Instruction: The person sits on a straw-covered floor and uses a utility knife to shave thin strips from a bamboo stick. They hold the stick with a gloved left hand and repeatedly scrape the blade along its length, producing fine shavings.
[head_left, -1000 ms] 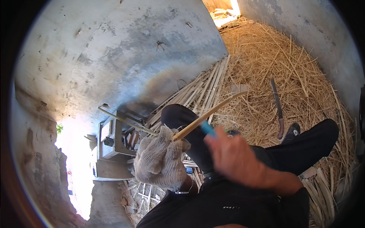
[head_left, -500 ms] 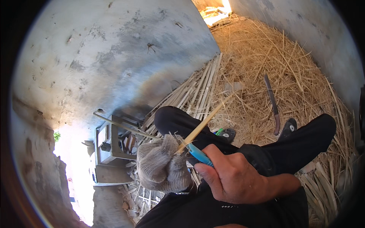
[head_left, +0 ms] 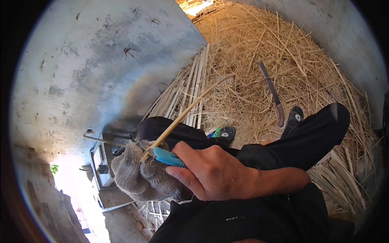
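Note:
My left hand [head_left: 142,174], in a grey knitted glove, is closed around the lower end of a long, thin yellowish bamboo strip [head_left: 178,119]. The strip slants up and away to the right, with a slight bend at its far end. My bare right hand [head_left: 219,172] grips a light blue plastic handle [head_left: 168,157], which looks like a cutter knife's; no blade can be made out. The front of this handle meets the strip just beside the glove. Fine frayed fibres stick up there. Behind the glove, another thin stick [head_left: 103,140] points out to the left.
A machete [head_left: 269,87] lies on a heap of dry shavings [head_left: 279,44]. Split strips [head_left: 196,87] lean by the wall; more [head_left: 338,180] lie at the right. My dark-trousered legs [head_left: 312,129] spread ahead. A grey boxy cabinet [head_left: 117,197] stands at the left.
The whole view has shifted, so the hands sit further left in it. More of the strip now extends beyond the blue handle. Both hands keep their grips.

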Demonstrator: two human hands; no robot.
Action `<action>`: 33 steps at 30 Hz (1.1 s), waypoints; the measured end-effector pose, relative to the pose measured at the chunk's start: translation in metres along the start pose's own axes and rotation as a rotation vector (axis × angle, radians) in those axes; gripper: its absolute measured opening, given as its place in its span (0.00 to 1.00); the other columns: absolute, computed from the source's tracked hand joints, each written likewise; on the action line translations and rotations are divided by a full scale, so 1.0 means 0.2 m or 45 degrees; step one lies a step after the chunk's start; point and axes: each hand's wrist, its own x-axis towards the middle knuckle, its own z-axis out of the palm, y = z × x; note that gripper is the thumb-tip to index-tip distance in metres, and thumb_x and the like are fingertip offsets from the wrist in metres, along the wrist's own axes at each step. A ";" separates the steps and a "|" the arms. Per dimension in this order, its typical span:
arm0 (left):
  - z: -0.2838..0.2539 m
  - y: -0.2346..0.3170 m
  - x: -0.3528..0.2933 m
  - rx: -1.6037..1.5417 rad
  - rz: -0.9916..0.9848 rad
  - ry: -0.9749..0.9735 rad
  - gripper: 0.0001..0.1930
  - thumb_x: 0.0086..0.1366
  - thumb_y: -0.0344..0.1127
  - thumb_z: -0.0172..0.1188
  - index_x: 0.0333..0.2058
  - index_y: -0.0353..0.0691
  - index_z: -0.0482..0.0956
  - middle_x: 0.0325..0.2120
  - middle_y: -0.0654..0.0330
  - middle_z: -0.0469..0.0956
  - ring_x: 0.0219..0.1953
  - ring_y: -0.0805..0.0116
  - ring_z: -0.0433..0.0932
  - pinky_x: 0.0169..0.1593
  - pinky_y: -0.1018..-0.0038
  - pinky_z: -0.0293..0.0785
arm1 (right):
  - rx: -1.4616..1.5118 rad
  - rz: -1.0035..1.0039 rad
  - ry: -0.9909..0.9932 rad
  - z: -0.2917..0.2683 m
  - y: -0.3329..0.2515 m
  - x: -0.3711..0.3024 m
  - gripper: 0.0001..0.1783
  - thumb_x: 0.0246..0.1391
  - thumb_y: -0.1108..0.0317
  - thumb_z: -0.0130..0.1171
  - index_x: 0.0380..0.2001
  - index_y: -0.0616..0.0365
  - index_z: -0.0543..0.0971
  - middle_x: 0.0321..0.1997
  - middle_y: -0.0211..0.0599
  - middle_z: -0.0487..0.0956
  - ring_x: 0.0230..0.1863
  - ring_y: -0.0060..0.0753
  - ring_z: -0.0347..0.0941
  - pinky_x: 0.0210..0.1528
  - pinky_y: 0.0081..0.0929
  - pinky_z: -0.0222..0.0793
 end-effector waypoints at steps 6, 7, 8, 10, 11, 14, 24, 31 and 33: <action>0.01 -0.02 -0.01 0.000 0.001 0.028 0.14 0.64 0.36 0.66 0.39 0.30 0.76 0.26 0.52 0.82 0.27 0.63 0.81 0.32 0.73 0.78 | 0.011 -0.104 0.018 0.03 0.00 -0.05 0.14 0.66 0.64 0.57 0.37 0.65 0.69 0.19 0.45 0.73 0.16 0.47 0.75 0.16 0.36 0.66; 0.02 -0.02 -0.01 -0.010 -0.011 0.037 0.14 0.64 0.36 0.66 0.39 0.31 0.76 0.26 0.52 0.82 0.27 0.63 0.81 0.32 0.73 0.78 | -0.003 -0.071 0.011 0.02 0.00 -0.05 0.14 0.66 0.64 0.57 0.35 0.64 0.68 0.17 0.45 0.72 0.15 0.48 0.74 0.16 0.37 0.67; 0.03 -0.03 -0.01 -0.007 -0.005 0.036 0.14 0.64 0.36 0.66 0.39 0.31 0.76 0.26 0.52 0.82 0.27 0.63 0.81 0.32 0.73 0.78 | -0.013 -0.044 0.005 0.01 -0.01 -0.06 0.15 0.66 0.64 0.57 0.34 0.64 0.67 0.14 0.45 0.72 0.14 0.48 0.74 0.15 0.38 0.68; 0.04 -0.03 -0.02 -0.016 -0.013 0.037 0.14 0.65 0.37 0.66 0.39 0.31 0.75 0.25 0.52 0.82 0.27 0.63 0.81 0.32 0.73 0.78 | -0.068 -0.034 0.015 0.00 0.00 -0.06 0.16 0.66 0.63 0.56 0.32 0.64 0.65 0.12 0.45 0.71 0.13 0.48 0.73 0.14 0.38 0.69; 0.04 -0.02 -0.03 -0.021 -0.023 0.039 0.14 0.65 0.37 0.65 0.39 0.31 0.75 0.25 0.52 0.82 0.27 0.63 0.81 0.32 0.73 0.78 | -0.113 -0.050 0.031 -0.01 0.03 -0.06 0.16 0.66 0.63 0.56 0.32 0.64 0.66 0.12 0.45 0.71 0.12 0.48 0.73 0.14 0.38 0.69; 0.03 -0.02 -0.05 -0.024 -0.042 0.039 0.14 0.65 0.38 0.65 0.39 0.31 0.75 0.25 0.52 0.82 0.27 0.63 0.81 0.32 0.73 0.78 | -0.143 -0.002 -0.020 0.00 0.04 -0.08 0.16 0.66 0.62 0.57 0.32 0.63 0.65 0.13 0.46 0.72 0.13 0.47 0.74 0.14 0.38 0.69; -0.08 -0.08 -0.15 -0.116 -0.049 -0.027 0.15 0.67 0.38 0.64 0.40 0.32 0.74 0.28 0.51 0.81 0.29 0.63 0.82 0.32 0.74 0.79 | -0.337 -0.018 -0.047 0.06 0.07 -0.10 0.17 0.67 0.60 0.56 0.31 0.61 0.66 0.12 0.45 0.72 0.13 0.47 0.75 0.14 0.39 0.71; -0.04 0.04 -0.12 -0.177 -0.373 0.213 0.13 0.67 0.32 0.64 0.44 0.30 0.74 0.35 0.48 0.76 0.28 0.65 0.81 0.28 0.76 0.82 | -0.569 0.207 -0.033 0.12 0.22 -0.08 0.16 0.68 0.59 0.53 0.32 0.60 0.68 0.13 0.47 0.74 0.15 0.52 0.76 0.16 0.43 0.71; -0.04 0.05 -0.13 -0.163 -0.308 0.176 0.12 0.68 0.34 0.61 0.42 0.29 0.75 0.33 0.50 0.77 0.27 0.65 0.80 0.24 0.75 0.78 | -0.685 0.480 0.005 0.06 0.40 -0.08 0.16 0.68 0.59 0.53 0.32 0.60 0.69 0.14 0.49 0.75 0.17 0.55 0.76 0.17 0.45 0.71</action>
